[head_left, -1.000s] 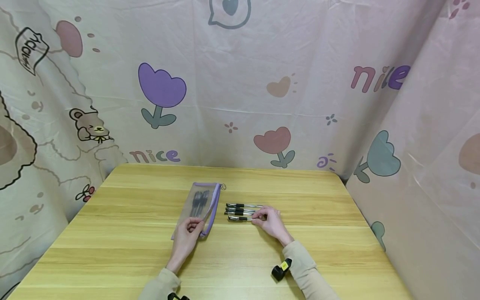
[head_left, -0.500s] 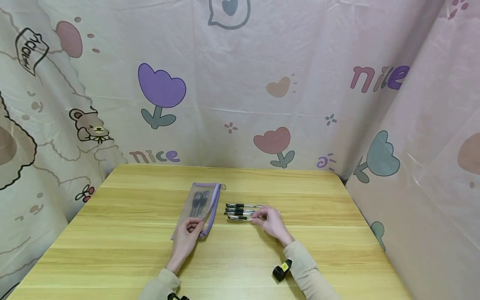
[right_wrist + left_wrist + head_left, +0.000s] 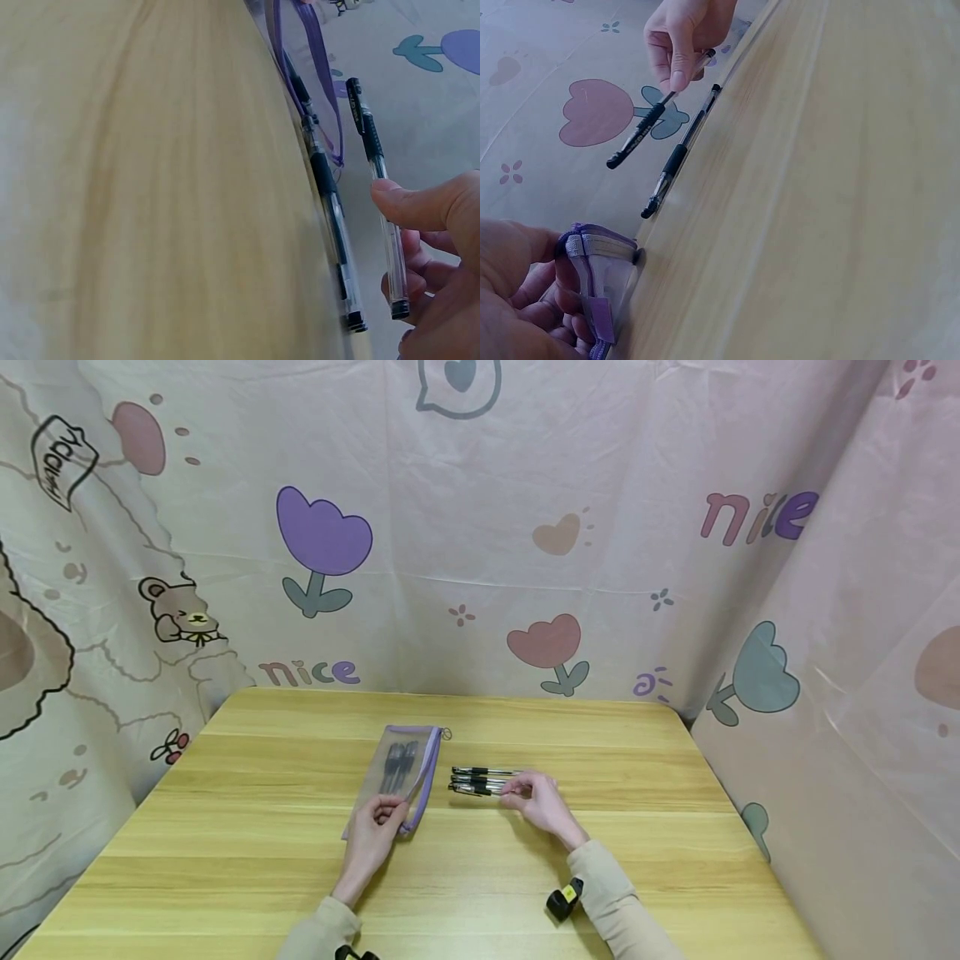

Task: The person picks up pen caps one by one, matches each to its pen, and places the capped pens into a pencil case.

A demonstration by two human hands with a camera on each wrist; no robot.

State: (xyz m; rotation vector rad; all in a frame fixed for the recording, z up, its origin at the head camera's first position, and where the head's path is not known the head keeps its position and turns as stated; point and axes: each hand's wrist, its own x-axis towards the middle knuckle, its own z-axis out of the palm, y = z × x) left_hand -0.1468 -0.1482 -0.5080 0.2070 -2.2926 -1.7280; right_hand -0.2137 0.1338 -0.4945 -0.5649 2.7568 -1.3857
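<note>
A translucent pencil pouch with a purple zip edge lies on the wooden table, and pens show through its side. My left hand pinches the pouch's near end by the zip; in the left wrist view the zipped edge stands between thumb and fingers. To the right, my right hand pinches a clear gel pen with a black grip and cap. That pen is raised above the tabletop, its capped end toward the pouch. Several like pens lie side by side beneath it.
The table has its far edge against a patterned cloth backdrop, which also hangs at both sides. A small ring hangs from the pouch's far corner. A black wrist camera sticks out by the right sleeve.
My right hand has shifted slightly up and left, lifting the nearest pen from its place, so it now overlaps the others in the head view. The left hand and pouch have stayed put.
</note>
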